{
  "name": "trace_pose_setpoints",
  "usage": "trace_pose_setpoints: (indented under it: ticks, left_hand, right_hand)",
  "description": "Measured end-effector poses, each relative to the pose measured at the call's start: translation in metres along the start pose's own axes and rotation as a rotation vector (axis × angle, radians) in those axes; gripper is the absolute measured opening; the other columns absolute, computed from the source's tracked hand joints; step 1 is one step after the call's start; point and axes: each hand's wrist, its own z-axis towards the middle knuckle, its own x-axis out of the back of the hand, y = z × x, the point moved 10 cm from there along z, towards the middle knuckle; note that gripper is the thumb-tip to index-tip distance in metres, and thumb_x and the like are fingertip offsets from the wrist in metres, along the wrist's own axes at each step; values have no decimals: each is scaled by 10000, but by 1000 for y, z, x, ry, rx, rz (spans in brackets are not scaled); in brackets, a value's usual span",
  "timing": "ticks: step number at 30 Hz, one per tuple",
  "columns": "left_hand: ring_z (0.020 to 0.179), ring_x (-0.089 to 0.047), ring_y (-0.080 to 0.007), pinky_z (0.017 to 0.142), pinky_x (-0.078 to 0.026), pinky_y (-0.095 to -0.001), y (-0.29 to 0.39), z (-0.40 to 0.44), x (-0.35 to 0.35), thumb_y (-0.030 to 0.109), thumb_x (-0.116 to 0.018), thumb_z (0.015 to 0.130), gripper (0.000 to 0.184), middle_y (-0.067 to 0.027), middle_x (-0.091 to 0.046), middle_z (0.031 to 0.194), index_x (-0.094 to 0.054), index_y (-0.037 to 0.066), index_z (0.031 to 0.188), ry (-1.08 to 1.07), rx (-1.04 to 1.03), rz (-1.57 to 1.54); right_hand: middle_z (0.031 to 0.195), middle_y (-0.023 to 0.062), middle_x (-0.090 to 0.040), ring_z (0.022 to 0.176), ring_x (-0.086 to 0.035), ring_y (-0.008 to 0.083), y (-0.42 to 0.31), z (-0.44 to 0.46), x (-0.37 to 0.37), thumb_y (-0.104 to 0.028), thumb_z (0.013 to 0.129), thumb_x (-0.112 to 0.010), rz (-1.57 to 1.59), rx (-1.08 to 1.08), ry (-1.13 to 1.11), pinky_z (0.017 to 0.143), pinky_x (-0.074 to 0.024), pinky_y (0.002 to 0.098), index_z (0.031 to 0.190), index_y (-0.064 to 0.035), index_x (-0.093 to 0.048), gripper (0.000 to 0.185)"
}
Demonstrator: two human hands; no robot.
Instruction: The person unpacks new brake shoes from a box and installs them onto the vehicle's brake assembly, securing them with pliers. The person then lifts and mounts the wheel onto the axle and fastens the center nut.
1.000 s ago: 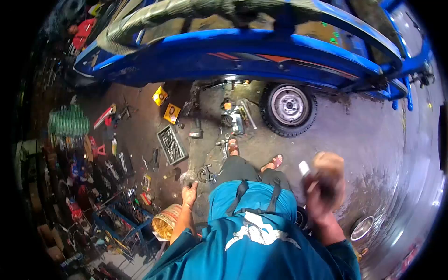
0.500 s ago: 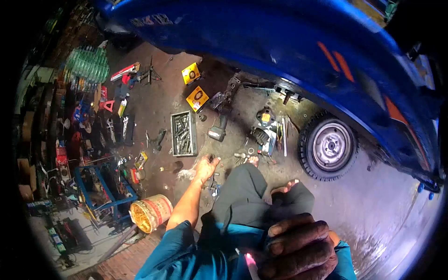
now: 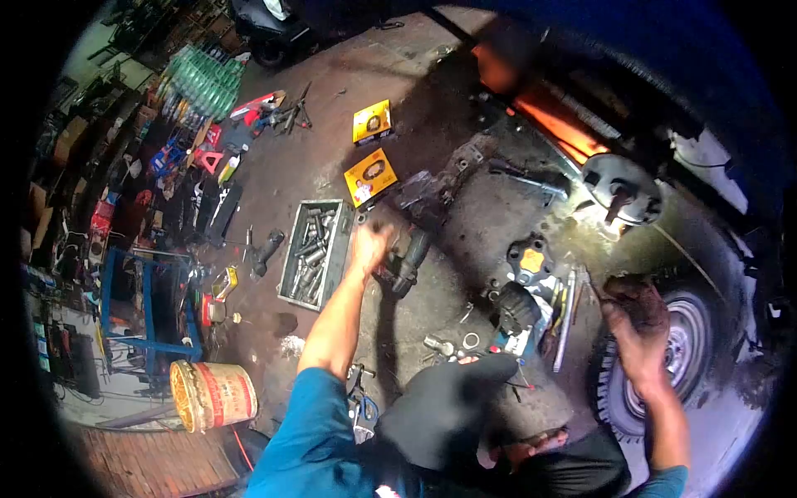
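Note:
My left hand (image 3: 371, 246) is stretched forward over the floor, between a metal tray (image 3: 290, 249) of sockets and a dark cordless power tool (image 3: 413, 259). Its fingers are smeared by motion, and I cannot tell whether they touch the tool. A small socket (image 3: 361, 219) lies just beyond the fingertips. My right hand (image 3: 636, 325) is raised in front of a spare wheel (image 3: 687, 340), its shadowed fingers loosely bent and the thumb apart. Nothing shows in it. A lit hub with a shaft (image 3: 621, 192) is under the blue vehicle, farther away.
Two yellow boxes (image 3: 371, 176) lie beyond the tray. A black-and-orange part (image 3: 529, 261), rods (image 3: 565, 319) and a metal ring (image 3: 471, 340) are scattered before my knees. At left stand a bucket (image 3: 224, 395) and a blue frame (image 3: 124, 307).
My view has swung right and closer to the vehicle's underside. My left hand has reached forward to the power tool. My right hand has moved from near the camera out toward the wheel.

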Motion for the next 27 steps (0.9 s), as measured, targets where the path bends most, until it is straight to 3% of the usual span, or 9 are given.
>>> trace_pose_setpoints:
  ticks: [3, 4, 9, 12, 16, 20, 23, 25, 27]
  left_hand:
    - [1015, -629, -387, 908, -473, -422, -35, 59, -17, 328, -682, 788, 456, -245, -670, 1012, -640, -28, 1069, 84, 106, 24]
    - [1030, -622, -388, 912, -471, -425, -37, 70, -23, 342, -687, 785, 473, -246, -663, 1033, -635, -25, 1079, 112, 73, 25]
    - [1121, -573, -397, 941, -455, -449, -38, 131, -37, 414, -713, 764, 599, -254, -611, 1166, -589, -4, 1176, 131, 92, 198]
    - [1226, -485, -417, 1015, -400, -471, -120, 230, -76, 589, -659, 763, 787, -241, -525, 1306, -512, 29, 1296, 118, 135, 324]
    - [1315, -374, -441, 1058, -312, -559, -177, 254, -92, 800, -507, 729, 989, -231, -390, 1436, -405, 83, 1402, -82, 225, 362]
    - [1331, -327, -482, 1084, -205, -619, -206, 278, -96, 797, -545, 702, 1018, -222, -347, 1469, -331, 145, 1454, -42, 327, 335]
    - [1270, -435, -443, 1016, -368, -520, -182, 300, -130, 686, -680, 675, 973, -237, -432, 1407, -448, 44, 1368, -237, 140, 155]
    - [1183, -535, -395, 949, -439, -439, -89, 245, -105, 623, -716, 679, 856, -237, -569, 1259, -554, 21, 1266, 37, 44, 172]
    - [1127, -580, -361, 954, -437, -420, -94, 264, -130, 578, -740, 681, 782, -225, -628, 1157, -596, 11, 1201, 181, -86, 378]
  right_hand:
    - [1007, 109, -622, 966, -600, 229, 64, -14, -8, -63, 811, -694, -167, -25, -101, 868, -466, 307, 1043, -14, -631, 245]
    - [1016, 109, -614, 931, -606, 219, 108, -32, 2, -51, 826, -682, 25, -111, 39, 824, -489, 312, 1064, -12, -621, 248]
    - [1018, 101, -600, 875, -604, 194, 144, -49, 27, -44, 838, -675, -329, -201, -125, 744, -508, 296, 1046, -17, -610, 219]
    - [941, 98, -616, 817, -592, 197, 208, -70, 49, -31, 792, -658, -437, -326, -113, 763, -489, 319, 1006, -15, -614, 219]
    - [878, 124, -629, 838, -614, 226, 228, -93, 56, -86, 780, -661, -514, -485, -90, 774, -484, 343, 1000, 1, -624, 240]
    - [862, 117, -632, 789, -621, 230, 245, -108, 46, -99, 771, -678, -483, -531, -138, 729, -496, 341, 972, -8, -636, 225]
    - [852, 127, -630, 778, -629, 243, 240, -84, 21, -92, 757, -692, -554, -542, -235, 713, -500, 338, 964, -9, -641, 229]
    - [850, 145, -640, 797, -642, 282, 251, -76, 10, -105, 755, -705, -572, -520, -255, 713, -504, 354, 974, -18, -653, 242]
    - [884, 152, -659, 828, -649, 302, 247, -56, -3, -196, 794, -700, -530, -507, -232, 736, -509, 389, 971, -17, -657, 255]
